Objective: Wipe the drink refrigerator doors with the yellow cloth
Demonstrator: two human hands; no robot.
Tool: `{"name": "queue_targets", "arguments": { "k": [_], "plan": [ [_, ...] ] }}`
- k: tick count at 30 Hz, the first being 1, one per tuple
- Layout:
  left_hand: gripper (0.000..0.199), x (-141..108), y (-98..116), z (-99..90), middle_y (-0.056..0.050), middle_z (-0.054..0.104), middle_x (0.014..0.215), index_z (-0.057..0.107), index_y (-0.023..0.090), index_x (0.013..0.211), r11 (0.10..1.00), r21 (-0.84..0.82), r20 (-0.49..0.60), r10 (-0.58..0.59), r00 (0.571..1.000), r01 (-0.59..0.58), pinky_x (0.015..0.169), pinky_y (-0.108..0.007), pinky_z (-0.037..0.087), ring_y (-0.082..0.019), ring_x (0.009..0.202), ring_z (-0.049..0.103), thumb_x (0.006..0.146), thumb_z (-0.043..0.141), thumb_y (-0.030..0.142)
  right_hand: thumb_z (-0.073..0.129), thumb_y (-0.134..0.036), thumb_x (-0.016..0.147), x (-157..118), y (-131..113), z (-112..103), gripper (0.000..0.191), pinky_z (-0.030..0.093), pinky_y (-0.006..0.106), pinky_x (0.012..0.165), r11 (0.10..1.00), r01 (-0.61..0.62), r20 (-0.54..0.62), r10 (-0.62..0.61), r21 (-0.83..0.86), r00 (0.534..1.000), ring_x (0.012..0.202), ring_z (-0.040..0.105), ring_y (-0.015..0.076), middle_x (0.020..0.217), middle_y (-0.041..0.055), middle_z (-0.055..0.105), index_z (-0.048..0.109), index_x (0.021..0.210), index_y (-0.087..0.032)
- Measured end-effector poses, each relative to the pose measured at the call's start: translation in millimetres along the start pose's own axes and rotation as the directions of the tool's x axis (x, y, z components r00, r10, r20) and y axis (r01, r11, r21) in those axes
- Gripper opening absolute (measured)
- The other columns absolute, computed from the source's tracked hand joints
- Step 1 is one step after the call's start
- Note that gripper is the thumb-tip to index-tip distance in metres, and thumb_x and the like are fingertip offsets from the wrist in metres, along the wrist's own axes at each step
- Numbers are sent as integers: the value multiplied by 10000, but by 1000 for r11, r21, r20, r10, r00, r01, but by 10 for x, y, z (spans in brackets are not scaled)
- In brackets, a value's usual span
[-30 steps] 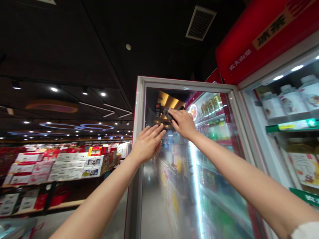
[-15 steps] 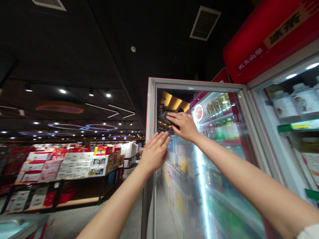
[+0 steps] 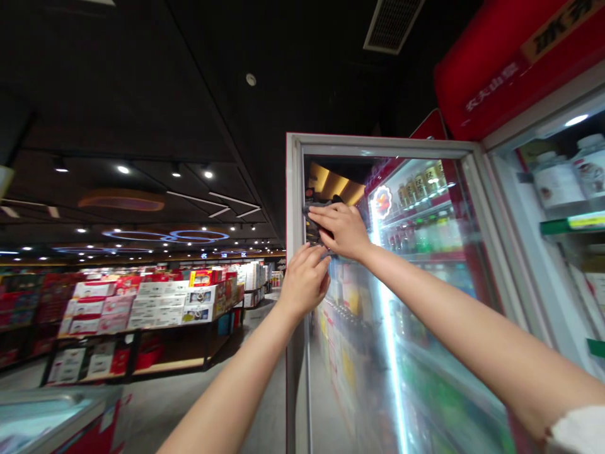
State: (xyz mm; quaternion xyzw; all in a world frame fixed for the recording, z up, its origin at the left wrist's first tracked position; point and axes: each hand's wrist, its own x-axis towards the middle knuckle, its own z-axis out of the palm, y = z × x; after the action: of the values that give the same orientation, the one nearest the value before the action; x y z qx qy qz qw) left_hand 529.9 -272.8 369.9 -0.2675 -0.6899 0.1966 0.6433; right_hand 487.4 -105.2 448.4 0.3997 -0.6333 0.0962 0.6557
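A glass fridge door (image 3: 387,146) with a pale frame stands swung out in front of me. High on its pane, near the upper left corner, my right hand (image 3: 343,230) presses a dark grey cloth (image 3: 312,214), its fingers laid over it. Most of the cloth is hidden under that hand. Just below and to the left, my left hand (image 3: 305,277) rests by the frame's inner edge with fingers extended and slightly bent. Its fingertips come close to the cloth's lower part; whether they touch it I cannot tell.
At right stands the red drinks fridge (image 3: 496,75), with white bottles (image 3: 560,183) on its shelf. Left, boxed goods (image 3: 158,302) are stacked on a display table. A chest freezer (image 3: 61,400) sits at lower left. Bottles reflect in the glass.
My right hand and the cloth have slid slightly left along the pane towards the frame. My left hand's fingers are a little more bent and nearer the right hand. The view has shifted slightly.
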Motion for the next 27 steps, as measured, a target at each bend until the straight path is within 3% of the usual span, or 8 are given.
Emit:
{"name": "queue_targets", "arguments": {
  "k": [3,7,9,13,17,20,24,27],
  "plan": [
    [318,7,6,-3,-116,704,1302,710,194,1155,1000,-13,-13,5,1000,-5,1159,-533,456,-262,1247,623,890,541,152,523,-224,959,-13,73,-47,463,408,458,978,999,36,35,-36,3,999,1240,520,279,1513,-8,584,630,1406,-283],
    [331,0,-2,-31,-122,692,1314,691,183,1189,999,-31,-9,24,1000,-25,1162,-526,453,-261,1255,615,900,532,155,508,-202,958,306,86,-87,462,408,468,947,992,-122,-48,122,8,991,1243,508,296,1524,-17,571,636,1396,-278],
    [354,-21,5,-52,-127,675,1332,671,184,1227,999,-44,-8,22,1000,-22,1165,-532,448,-265,1279,598,906,526,161,503,-197,960,332,53,-76,459,399,476,959,990,-135,-64,137,27,988,1254,502,301,1526,-9,568,640,1393,-271],
    [416,-108,65,-95,-131,662,1322,621,183,1304,997,-79,-3,-11,1000,11,1180,-536,431,-273,1321,559,910,494,149,504,-214,971,-94,-10,-22,449,366,474,993,999,-6,9,5,41,1000,1284,497,298,1511,5,584,645,1392,-284],
    [405,-214,144,-111,-133,668,1261,622,176,1278,995,-95,7,-24,1000,25,1169,-510,449,-272,1296,565,908,465,133,499,-253,990,-507,11,-25,428,353,456,976,986,154,115,-159,57,980,1315,495,281,1486,-12,608,645,1388,-313],
    [358,-254,170,-101,-132,672,1216,644,170,1212,997,-82,5,-7,1000,7,1149,-491,468,-269,1245,588,910,455,130,488,-233,991,-392,51,-53,430,360,455,960,990,129,104,-134,54,986,1293,505,279,1492,-19,603,650,1381,-316],
    [356,-291,176,-77,-129,668,1198,634,174,1206,997,-76,-3,6,1000,-6,1128,-501,481,-270,1236,593,908,449,118,496,-187,972,-106,27,-37,453,367,470,949,999,-39,-18,40,38,999,1255,509,300,1513,18,583,646,1390,-277],
    [405,-357,203,-60,-150,647,1255,586,153,1281,995,-97,-48,-4,999,-1,1128,-518,476,-286,1282,568,898,461,109,505,-179,972,-237,-50,26,447,357,463,949,999,0,-35,1,39,999,1267,504,298,1503,35,593,645,1389,-259]
  ]
}}
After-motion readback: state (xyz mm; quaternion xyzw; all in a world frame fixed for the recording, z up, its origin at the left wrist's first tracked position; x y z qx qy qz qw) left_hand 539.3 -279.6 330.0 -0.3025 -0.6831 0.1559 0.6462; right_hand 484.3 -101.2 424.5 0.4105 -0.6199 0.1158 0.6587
